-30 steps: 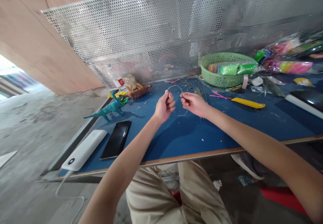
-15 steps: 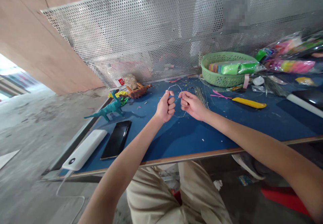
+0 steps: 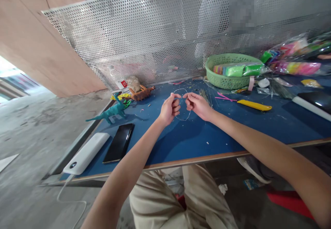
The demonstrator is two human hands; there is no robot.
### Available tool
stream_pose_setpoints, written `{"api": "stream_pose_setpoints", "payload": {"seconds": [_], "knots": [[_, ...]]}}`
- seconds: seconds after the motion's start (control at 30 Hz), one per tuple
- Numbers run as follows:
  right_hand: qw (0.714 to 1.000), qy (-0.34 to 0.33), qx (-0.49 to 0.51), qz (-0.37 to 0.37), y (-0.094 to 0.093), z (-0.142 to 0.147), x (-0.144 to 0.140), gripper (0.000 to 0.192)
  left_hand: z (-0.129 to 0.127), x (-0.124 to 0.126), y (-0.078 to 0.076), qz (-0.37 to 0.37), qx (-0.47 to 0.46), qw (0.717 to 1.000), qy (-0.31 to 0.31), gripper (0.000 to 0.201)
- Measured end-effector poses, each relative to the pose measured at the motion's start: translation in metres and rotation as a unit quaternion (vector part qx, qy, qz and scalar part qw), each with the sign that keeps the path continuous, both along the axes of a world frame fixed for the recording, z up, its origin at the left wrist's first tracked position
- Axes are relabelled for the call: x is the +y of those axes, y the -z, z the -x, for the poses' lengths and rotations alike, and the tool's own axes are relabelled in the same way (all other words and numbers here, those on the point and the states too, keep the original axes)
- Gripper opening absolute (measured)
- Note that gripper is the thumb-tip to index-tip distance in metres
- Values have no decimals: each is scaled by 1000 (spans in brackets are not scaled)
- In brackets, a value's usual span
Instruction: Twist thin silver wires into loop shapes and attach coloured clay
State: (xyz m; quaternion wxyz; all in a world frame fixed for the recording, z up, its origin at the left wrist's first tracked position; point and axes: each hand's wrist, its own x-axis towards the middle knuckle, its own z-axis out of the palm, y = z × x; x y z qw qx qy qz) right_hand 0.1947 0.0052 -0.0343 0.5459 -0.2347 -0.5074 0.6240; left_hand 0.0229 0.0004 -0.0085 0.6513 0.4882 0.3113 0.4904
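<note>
Left hand (image 3: 170, 110) and right hand (image 3: 198, 106) pinch thin wire (image 3: 184, 120); bottle (image 3: 115, 74), beyond grip leftward, bears red label (image 3: 124, 83) (lettering illegible).

A thin, silvery wire loop (image 3: 184, 120), bent into a rough, slightly uneven circle, is held between the left hand (image 3: 169, 109) and right hand (image 3: 198, 106). Its upper arc curves beyond the fingertips and its lower arc hangs below them, seen against the blue surface (image 3: 191, 139). Fingers hide its sides, so whether it is closed cannot be told.
</note>
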Motion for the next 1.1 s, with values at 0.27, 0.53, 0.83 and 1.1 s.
{"api": "stream_pose_setpoints", "payload": {"seconds": [0.27,0.53,0.83,1.1], "knots": [[999,38,2,-1,-5,-15,10,16,7,14,13,-140,102,984,-40,27],[999,-16,26,40,-7,-18,7,9,25,15,8,-152,167,974,-3,37],[996,52,61,46,-13,-18,12,5,25,23,16,-165,202,965,26,39],[992,95,79,22,-22,-20,13,6,30,24,21,-119,274,944,139,38]]}}
